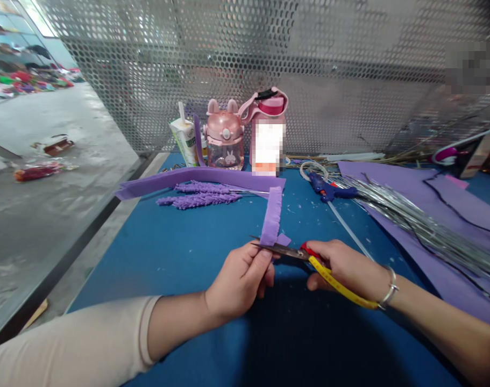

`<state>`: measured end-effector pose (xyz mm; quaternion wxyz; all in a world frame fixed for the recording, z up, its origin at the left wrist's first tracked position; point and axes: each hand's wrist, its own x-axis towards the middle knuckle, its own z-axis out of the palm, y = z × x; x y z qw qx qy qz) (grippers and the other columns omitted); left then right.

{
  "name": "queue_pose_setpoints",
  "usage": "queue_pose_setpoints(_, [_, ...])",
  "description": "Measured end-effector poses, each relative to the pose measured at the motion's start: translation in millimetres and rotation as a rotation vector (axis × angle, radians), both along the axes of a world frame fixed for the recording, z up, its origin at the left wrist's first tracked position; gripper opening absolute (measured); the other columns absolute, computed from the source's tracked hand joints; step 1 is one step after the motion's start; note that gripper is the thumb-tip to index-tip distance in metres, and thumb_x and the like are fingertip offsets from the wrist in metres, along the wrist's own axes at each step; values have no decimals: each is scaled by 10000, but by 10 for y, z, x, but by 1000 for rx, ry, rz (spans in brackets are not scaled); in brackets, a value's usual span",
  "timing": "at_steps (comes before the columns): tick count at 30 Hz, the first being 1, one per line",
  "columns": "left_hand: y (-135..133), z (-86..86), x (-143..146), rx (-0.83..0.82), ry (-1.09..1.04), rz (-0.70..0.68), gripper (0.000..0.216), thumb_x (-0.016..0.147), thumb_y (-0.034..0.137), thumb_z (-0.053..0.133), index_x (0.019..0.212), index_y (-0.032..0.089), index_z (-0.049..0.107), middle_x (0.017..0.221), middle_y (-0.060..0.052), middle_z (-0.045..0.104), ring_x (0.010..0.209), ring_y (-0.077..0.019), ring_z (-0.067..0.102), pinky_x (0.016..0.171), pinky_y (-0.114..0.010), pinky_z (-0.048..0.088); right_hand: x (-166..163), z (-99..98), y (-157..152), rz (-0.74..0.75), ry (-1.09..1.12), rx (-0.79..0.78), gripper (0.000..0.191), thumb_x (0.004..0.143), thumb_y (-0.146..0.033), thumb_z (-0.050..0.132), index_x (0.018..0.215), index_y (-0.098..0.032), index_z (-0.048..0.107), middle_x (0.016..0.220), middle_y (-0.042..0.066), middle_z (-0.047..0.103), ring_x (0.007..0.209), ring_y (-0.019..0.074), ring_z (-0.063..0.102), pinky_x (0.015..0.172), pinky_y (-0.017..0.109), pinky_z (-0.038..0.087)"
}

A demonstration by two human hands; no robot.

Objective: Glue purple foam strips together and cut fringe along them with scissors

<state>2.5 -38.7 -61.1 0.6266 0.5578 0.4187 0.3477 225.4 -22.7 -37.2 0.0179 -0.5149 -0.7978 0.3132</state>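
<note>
My left hand [240, 277] is closed, pinching the lower end of a purple foam strip [272, 215] whose right edge is cut into a fine fringe. In my right hand [341, 269] is a pair of scissors [287, 250] with red and yellow on the handles. The blades lie across the strip, just above my left fingertips, and look slightly parted. A small purple scrap [284, 239] shows beside the strip. Beyond it lie two purple fringed flower stems [204, 200] and a long purple foam band [204, 175].
At the back stand a drink carton [185, 141], a pink bottle with ears [225, 137] and a taller pink bottle [261, 110]. A blue glue gun [329, 189], silver wires [422, 223] and purple sheets [398, 252] occupy the right. A perforated metal panel [168, 70] rises behind.
</note>
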Motion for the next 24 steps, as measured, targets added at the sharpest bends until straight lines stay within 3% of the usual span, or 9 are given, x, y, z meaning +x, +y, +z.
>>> queue_pose_setpoints(15, [-2, -22, 8, -13, -44, 4, 311, 896, 419, 386, 878, 147, 537, 552, 38, 538, 374, -50, 416, 390, -171, 316, 4, 5, 3, -32, -2, -48, 343, 733, -523, 589, 709, -195, 494, 610, -36, 516, 513, 100, 392, 469, 217, 291])
queue_pose_setpoints(19, [7, -29, 15, 3, -64, 13, 300, 900, 406, 383, 885, 143, 525, 560, 38, 544, 380, -49, 425, 411, -174, 336, -33, 31, -33, -19, -53, 58, 321, 739, -507, 587, 707, -205, 480, 580, -43, 502, 490, 101, 395, 445, 214, 269])
queue_pose_setpoints(24, [23, -54, 28, 18, -118, 23, 306, 897, 420, 373, 907, 145, 507, 606, 21, 571, 395, -57, 460, 402, -174, 345, -79, 74, -28, 54, -184, 304, 288, 778, -474, 541, 690, -202, 510, 617, 11, 561, 528, 135, 468, 500, 247, 300])
